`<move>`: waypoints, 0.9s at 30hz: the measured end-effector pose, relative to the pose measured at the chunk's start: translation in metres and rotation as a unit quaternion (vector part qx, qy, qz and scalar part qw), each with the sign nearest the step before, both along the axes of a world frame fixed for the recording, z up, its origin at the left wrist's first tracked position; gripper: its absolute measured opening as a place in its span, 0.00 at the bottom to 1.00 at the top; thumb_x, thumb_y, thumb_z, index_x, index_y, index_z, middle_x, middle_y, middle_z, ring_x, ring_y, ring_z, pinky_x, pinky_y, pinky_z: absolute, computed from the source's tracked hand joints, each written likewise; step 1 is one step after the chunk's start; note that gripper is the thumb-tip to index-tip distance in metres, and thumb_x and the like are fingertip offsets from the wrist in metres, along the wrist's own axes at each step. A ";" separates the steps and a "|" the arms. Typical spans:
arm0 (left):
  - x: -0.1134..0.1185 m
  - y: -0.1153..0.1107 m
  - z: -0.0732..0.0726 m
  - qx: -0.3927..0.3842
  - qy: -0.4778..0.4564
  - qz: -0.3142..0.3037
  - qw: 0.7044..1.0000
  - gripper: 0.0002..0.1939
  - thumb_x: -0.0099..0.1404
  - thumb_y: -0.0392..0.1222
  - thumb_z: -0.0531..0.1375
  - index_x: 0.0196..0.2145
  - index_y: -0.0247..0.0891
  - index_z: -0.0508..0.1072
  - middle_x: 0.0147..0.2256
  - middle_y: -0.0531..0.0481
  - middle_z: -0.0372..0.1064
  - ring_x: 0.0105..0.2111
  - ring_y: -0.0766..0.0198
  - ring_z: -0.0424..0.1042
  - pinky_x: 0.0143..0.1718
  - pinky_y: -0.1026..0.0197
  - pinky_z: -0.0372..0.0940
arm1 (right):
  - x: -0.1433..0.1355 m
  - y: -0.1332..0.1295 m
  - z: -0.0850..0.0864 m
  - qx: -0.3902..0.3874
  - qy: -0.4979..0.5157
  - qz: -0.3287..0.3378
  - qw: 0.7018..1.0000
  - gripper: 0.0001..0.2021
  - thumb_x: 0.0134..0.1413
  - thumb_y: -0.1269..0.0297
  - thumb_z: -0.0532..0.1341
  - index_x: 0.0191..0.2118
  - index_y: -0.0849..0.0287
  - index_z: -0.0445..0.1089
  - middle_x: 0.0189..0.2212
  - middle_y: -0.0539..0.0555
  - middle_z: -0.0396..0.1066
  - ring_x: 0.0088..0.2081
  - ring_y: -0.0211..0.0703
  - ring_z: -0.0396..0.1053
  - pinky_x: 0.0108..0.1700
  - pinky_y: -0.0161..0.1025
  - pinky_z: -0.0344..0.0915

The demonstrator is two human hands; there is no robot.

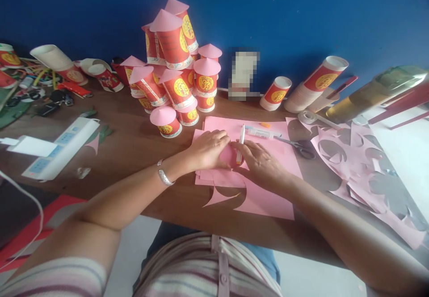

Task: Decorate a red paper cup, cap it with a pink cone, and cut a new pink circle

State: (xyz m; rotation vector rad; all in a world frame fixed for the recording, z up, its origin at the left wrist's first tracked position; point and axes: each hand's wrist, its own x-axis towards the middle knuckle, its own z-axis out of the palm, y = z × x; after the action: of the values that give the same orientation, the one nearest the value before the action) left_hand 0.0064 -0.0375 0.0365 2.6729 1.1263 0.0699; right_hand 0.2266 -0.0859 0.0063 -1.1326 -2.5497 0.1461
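Pink paper sheets [268,190] lie on the brown table below both hands. My left hand [212,149] rests on a small pink paper piece [228,156], its fingers curved around the left edge. On the other side, my right hand [256,156] has its fingers closed around a white marker [241,134], which stands nearly upright. The right hand also touches the pink piece. Behind the hands, a second marker [259,133] lies on the sheets beside an orange cap [266,125]. Scissors [301,148] are to the right, partly on the paper.
Red cups with pink cone tops [172,42] are stacked at the back. Cut paper scraps [365,172] lie on the right, near a tape roll [307,117] and a bottle [378,91]. A power strip [63,147] is on the left.
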 end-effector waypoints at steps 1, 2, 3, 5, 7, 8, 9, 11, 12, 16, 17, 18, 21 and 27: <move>0.000 0.000 -0.001 0.002 0.000 0.000 1.000 0.27 0.57 0.54 0.75 0.44 0.34 0.73 0.45 0.41 0.73 0.45 0.50 0.74 0.44 0.53 0.67 | -0.001 0.000 -0.001 -0.001 0.001 0.001 1.000 0.31 0.64 0.65 0.66 0.69 0.59 0.57 0.59 0.72 0.73 0.59 0.65 0.73 0.56 0.64 0.75; -0.001 0.000 -0.002 0.004 -0.002 -0.001 1.000 0.27 0.57 0.54 0.75 0.44 0.34 0.73 0.44 0.42 0.72 0.44 0.51 0.74 0.44 0.53 0.67 | -0.002 0.000 -0.002 -0.001 0.004 0.001 1.000 0.31 0.64 0.65 0.66 0.68 0.58 0.57 0.59 0.71 0.73 0.58 0.65 0.74 0.56 0.63 0.75; -0.001 0.000 -0.003 0.006 -0.006 -0.002 1.000 0.27 0.57 0.54 0.75 0.44 0.34 0.73 0.44 0.42 0.72 0.44 0.51 0.74 0.44 0.53 0.67 | -0.003 0.000 -0.002 -0.001 0.007 0.000 1.000 0.30 0.64 0.65 0.66 0.68 0.58 0.58 0.58 0.70 0.74 0.57 0.64 0.74 0.55 0.62 0.76; -0.002 0.001 -0.006 0.011 -0.013 -0.006 1.000 0.27 0.57 0.54 0.75 0.44 0.34 0.73 0.43 0.42 0.72 0.43 0.52 0.74 0.44 0.54 0.67 | -0.004 -0.001 -0.002 -0.003 0.014 -0.006 1.000 0.29 0.64 0.64 0.66 0.67 0.57 0.58 0.55 0.69 0.75 0.55 0.63 0.75 0.53 0.60 0.77; -0.003 0.001 -0.008 0.016 -0.017 -0.010 1.000 0.27 0.58 0.54 0.75 0.45 0.34 0.73 0.43 0.42 0.72 0.43 0.52 0.74 0.44 0.54 0.67 | -0.004 -0.001 -0.002 -0.004 0.016 -0.011 1.000 0.29 0.65 0.64 0.65 0.67 0.57 0.57 0.52 0.68 0.76 0.54 0.63 0.75 0.51 0.59 0.77; -0.004 0.001 -0.008 0.018 -0.017 -0.011 1.000 0.27 0.58 0.54 0.75 0.45 0.35 0.73 0.43 0.42 0.72 0.43 0.52 0.74 0.44 0.54 0.67 | -0.005 0.000 -0.002 -0.003 0.013 -0.011 1.000 0.30 0.65 0.64 0.65 0.67 0.58 0.57 0.52 0.68 0.76 0.54 0.63 0.75 0.51 0.59 0.77; -0.003 0.001 -0.008 0.020 -0.016 -0.011 1.000 0.26 0.58 0.54 0.75 0.45 0.35 0.73 0.43 0.42 0.72 0.43 0.52 0.74 0.44 0.54 0.67 | -0.005 0.000 -0.002 -0.002 0.008 -0.011 1.000 0.30 0.65 0.64 0.65 0.68 0.58 0.56 0.51 0.68 0.76 0.54 0.64 0.75 0.51 0.59 0.77; -0.002 0.001 -0.006 0.019 -0.011 -0.010 1.000 0.27 0.58 0.55 0.75 0.45 0.35 0.73 0.43 0.42 0.73 0.43 0.52 0.74 0.44 0.54 0.67 | -0.005 0.002 -0.001 0.001 -0.005 -0.012 1.000 0.29 0.64 0.64 0.65 0.67 0.59 0.57 0.51 0.69 0.75 0.53 0.64 0.74 0.52 0.60 0.76; -0.001 0.000 -0.005 0.016 -0.006 -0.009 1.000 0.27 0.58 0.55 0.75 0.45 0.34 0.73 0.43 0.42 0.73 0.43 0.52 0.74 0.44 0.54 0.67 | -0.005 0.002 0.000 0.002 -0.014 -0.013 1.000 0.29 0.64 0.64 0.65 0.67 0.60 0.58 0.51 0.69 0.75 0.53 0.64 0.74 0.52 0.59 0.75; 0.002 -0.001 0.000 0.004 0.019 0.000 1.000 0.30 0.57 0.55 0.75 0.47 0.31 0.74 0.46 0.39 0.73 0.45 0.50 0.75 0.46 0.53 0.68 | -0.006 0.005 0.005 0.003 -0.035 -0.008 0.999 0.26 0.64 0.64 0.66 0.64 0.62 0.61 0.47 0.68 0.75 0.49 0.63 0.75 0.51 0.57 0.74; 0.001 0.000 0.002 0.000 0.023 0.001 1.000 0.30 0.57 0.55 0.75 0.47 0.31 0.75 0.47 0.39 0.73 0.45 0.50 0.75 0.46 0.52 0.68 | -0.007 0.006 0.006 0.004 -0.037 -0.005 0.999 0.26 0.64 0.64 0.66 0.64 0.63 0.61 0.47 0.68 0.75 0.49 0.62 0.75 0.51 0.57 0.74; -0.001 0.002 0.003 -0.007 0.024 0.000 1.000 0.30 0.57 0.56 0.75 0.48 0.32 0.75 0.47 0.39 0.73 0.45 0.50 0.75 0.46 0.52 0.69 | -0.007 0.006 0.007 0.006 -0.038 -0.002 0.999 0.25 0.64 0.64 0.66 0.63 0.63 0.61 0.46 0.68 0.76 0.48 0.62 0.75 0.50 0.57 0.74; -0.008 0.010 0.011 -0.029 0.005 -0.010 1.000 0.24 0.61 0.55 0.72 0.48 0.37 0.76 0.46 0.43 0.75 0.46 0.51 0.76 0.43 0.54 0.69 | -0.008 0.006 0.009 -0.002 -0.036 -0.005 0.999 0.23 0.64 0.63 0.67 0.60 0.60 0.63 0.45 0.65 0.76 0.47 0.60 0.75 0.50 0.55 0.74; -0.007 0.029 0.020 0.059 -0.097 -0.062 0.992 0.23 0.73 0.33 0.56 0.63 0.46 0.70 0.58 0.44 0.70 0.51 0.57 0.75 0.46 0.56 0.69 | -0.008 0.006 0.010 -0.020 -0.038 -0.019 0.999 0.24 0.60 0.62 0.71 0.58 0.58 0.65 0.44 0.63 0.77 0.47 0.60 0.75 0.49 0.53 0.74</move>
State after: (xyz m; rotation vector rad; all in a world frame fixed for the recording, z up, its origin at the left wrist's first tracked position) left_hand -0.0009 -0.0088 0.0567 2.7600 0.9225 0.3759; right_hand 0.2182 -0.0795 0.0158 -1.2231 -2.5994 0.1473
